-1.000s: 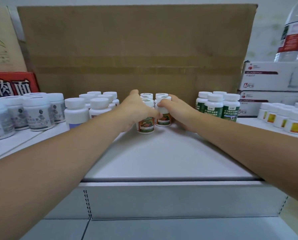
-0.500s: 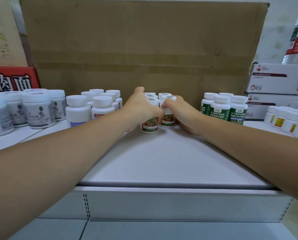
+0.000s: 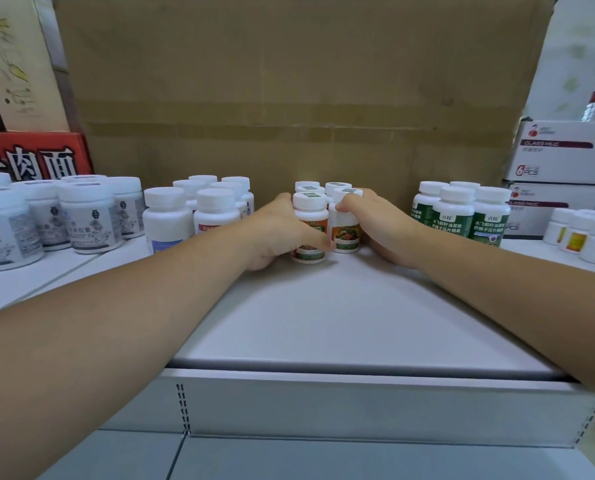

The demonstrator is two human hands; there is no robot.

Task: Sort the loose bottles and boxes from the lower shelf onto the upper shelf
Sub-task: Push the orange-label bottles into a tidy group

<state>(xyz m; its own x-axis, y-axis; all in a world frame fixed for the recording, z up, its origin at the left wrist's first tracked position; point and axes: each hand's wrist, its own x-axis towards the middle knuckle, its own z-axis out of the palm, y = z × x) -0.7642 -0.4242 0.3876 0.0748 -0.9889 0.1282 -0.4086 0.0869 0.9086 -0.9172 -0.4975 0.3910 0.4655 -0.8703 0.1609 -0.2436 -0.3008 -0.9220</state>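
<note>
A cluster of small white bottles with orange labels (image 3: pixel 310 216) stands at the back middle of the white upper shelf (image 3: pixel 323 313). My left hand (image 3: pixel 275 233) wraps the front left bottle, thumb across its label. My right hand (image 3: pixel 379 223) grips the front right orange-label bottle (image 3: pixel 345 233), fingers curled over its cap edge. Both bottles stand upright on the shelf, touching each other. More of the same bottles sit behind them, partly hidden.
A big cardboard box (image 3: pixel 289 91) walls the back. White bottles (image 3: pixel 199 209) and grey-label jars (image 3: pixel 47 216) stand left; green-label bottles (image 3: pixel 462 213), small yellow-label bottles (image 3: pixel 580 237) and glass mug boxes (image 3: pixel 562 154) right. The lower shelf (image 3: pixel 289 459) shows below.
Both hands stay on the front pair of bottles; my left thumb has slid down across the label and the two bottles sit closer together. The view has shifted slightly.
</note>
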